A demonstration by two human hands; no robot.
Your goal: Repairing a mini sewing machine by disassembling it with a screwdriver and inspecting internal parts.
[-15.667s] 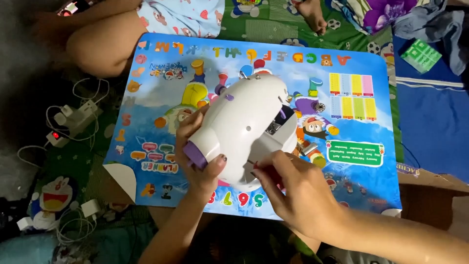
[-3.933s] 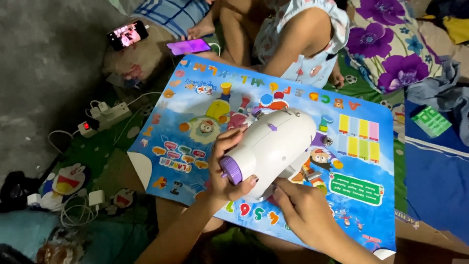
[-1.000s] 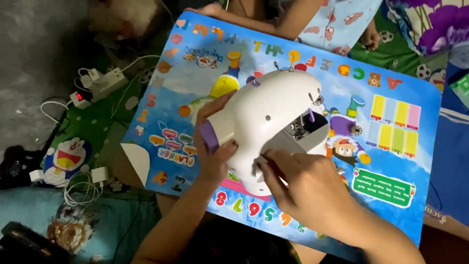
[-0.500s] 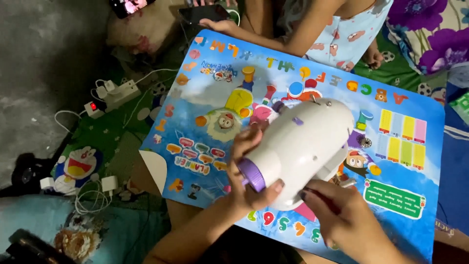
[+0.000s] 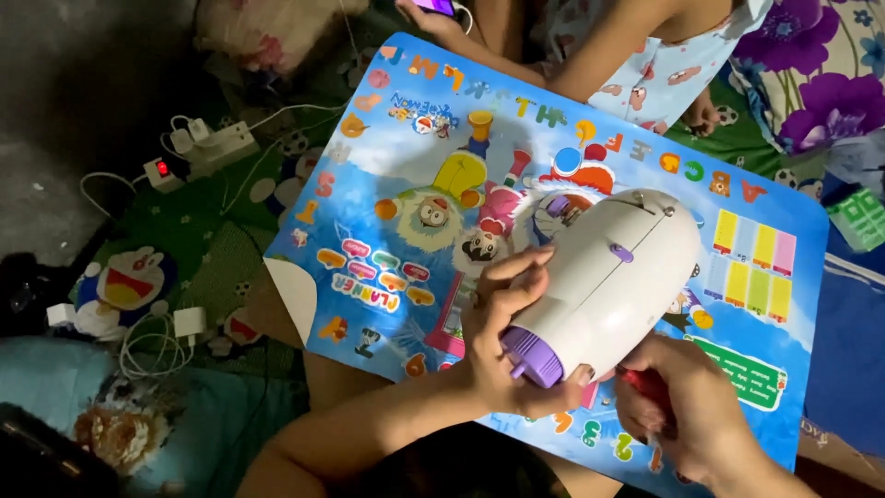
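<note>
— Plastic, white, with a purple knob at the near end: that is the small toy sewing machine (image 5: 613, 277) I have in front of me. It lies tipped over on the colourful picture board (image 5: 387, 231), its long body slanting from the lower middle up toward the right.

— How are you holding it?

— My left hand (image 5: 502, 346) is wrapped around the near end, the fingers (image 5: 516, 277) curled over the white shell and the thumb under the purple knob (image 5: 533, 355). That grip is closed and firm. My right hand (image 5: 687, 415) sits just below and to the right of the machine, fingers folded tight around something with a red handle (image 5: 645, 385). Only a bit of red shows between them, so I cannot tell what it is, nor whether its tip meets the machine.

— And around the board?

— The board rests across my lap, with cartoon figures, letters along the far edge and yellow, green and pink bars (image 5: 751, 267) at the right. Another person sits on its far side; an arm (image 5: 590, 55) of theirs reaches along that edge. To the left, on the green mat (image 5: 221, 240), lies a white power strip (image 5: 207, 148) with a red light and some white cables (image 5: 152, 346). A flowered purple cloth (image 5: 811, 65) is at the top right.
</note>
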